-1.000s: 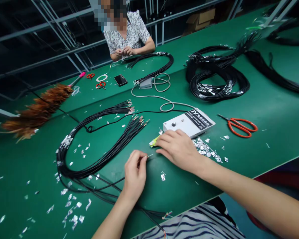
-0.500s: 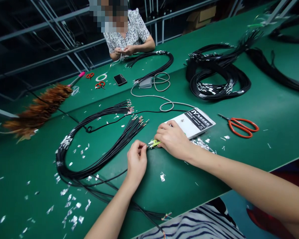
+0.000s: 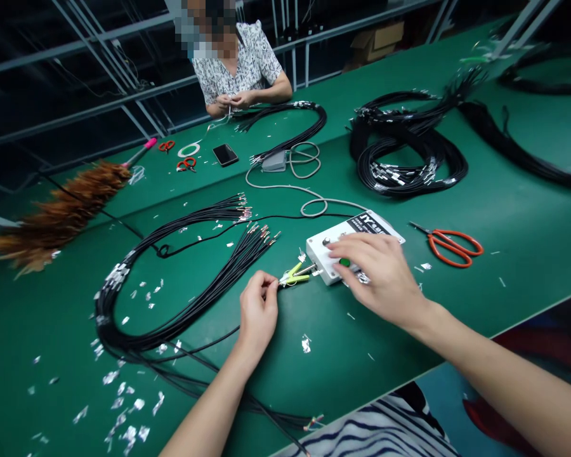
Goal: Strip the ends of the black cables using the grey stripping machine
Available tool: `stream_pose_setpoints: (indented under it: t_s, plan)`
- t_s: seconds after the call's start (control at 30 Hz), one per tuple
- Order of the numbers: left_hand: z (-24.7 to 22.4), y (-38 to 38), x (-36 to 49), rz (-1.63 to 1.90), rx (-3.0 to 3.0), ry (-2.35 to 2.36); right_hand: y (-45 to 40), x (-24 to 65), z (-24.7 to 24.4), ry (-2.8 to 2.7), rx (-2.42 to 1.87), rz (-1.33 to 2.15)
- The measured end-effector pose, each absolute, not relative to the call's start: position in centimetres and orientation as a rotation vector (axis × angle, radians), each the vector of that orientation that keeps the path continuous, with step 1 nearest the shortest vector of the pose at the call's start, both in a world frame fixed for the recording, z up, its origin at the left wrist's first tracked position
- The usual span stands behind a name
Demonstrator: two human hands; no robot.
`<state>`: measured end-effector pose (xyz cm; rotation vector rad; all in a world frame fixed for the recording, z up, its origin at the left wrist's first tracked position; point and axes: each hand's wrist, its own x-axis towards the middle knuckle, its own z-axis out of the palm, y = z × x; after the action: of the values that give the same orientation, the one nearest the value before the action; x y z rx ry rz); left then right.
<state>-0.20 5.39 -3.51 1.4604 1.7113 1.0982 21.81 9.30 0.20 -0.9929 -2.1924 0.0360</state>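
Observation:
My left hand (image 3: 259, 306) pinches the end of a black cable (image 3: 213, 343) between thumb and fingers. Right beside those fingertips is a yellow-green clip (image 3: 295, 274), mounted on the metal shaft of a white box-shaped machine (image 3: 318, 249) with a black label, a knob and a green button. My right hand (image 3: 378, 276) hovers over the machine, fingers apart and holding nothing. Its palm and fingers cover part of the box. Left of my left hand, a curved bundle of black cables (image 3: 171, 336) lies with stripped, coppery ends.
Orange-handled scissors (image 3: 454, 246) lie right of the machine. Coiled black cables (image 3: 409, 158) sit farther back. Foil scraps (image 3: 128, 406) litter the left side. A feather duster (image 3: 71, 203) and a phone (image 3: 225, 155) lie across the table. A co-worker (image 3: 242, 76) sits opposite, holding something thin.
My right hand has let go of the yellow-green clip and moved right, over the machine, with its fingers opened. The clip's arms now show. My left hand keeps its pinch on the cable.

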Motion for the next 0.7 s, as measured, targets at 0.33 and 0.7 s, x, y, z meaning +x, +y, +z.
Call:
stream_pose_setpoints:
  t_s: [0.33,0.7]
  plan:
    - [-3.7,5.0,-0.9,1.066,1.480,1.757,7.1,23.8,-2.6,-2.087,-1.025,-0.109]
    - [-0.2,-2.5,-1.2,0.670,1.576,1.597,5.8,23.4,-2.2,-2.073,-0.884,0.045]
